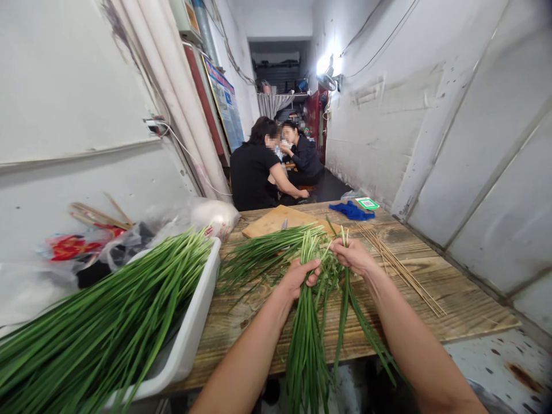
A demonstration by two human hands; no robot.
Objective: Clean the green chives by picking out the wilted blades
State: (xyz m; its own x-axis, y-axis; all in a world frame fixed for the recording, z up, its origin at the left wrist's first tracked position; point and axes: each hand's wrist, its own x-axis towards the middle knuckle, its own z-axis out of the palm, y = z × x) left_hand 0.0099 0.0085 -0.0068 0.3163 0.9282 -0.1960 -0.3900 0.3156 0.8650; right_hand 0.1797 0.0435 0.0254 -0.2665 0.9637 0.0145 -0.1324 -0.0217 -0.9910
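My left hand [298, 278] grips a bunch of long green chives [307, 339] that hangs toward me over the front edge of a wooden table [457, 299]. My right hand [353, 255] pinches a few chive stalks [344, 299] at the top of the same bunch, just right of the left hand. More loose chives [263, 253] lie spread on the table behind my hands.
A white tray [190, 339] heaped with chives sits at the left. Plastic bags [142, 230] lie behind it. A wooden cutting board [276, 221], a blue cloth [353, 211] and several bamboo skewers [401, 267] are on the table. Two people [276, 167] sit beyond.
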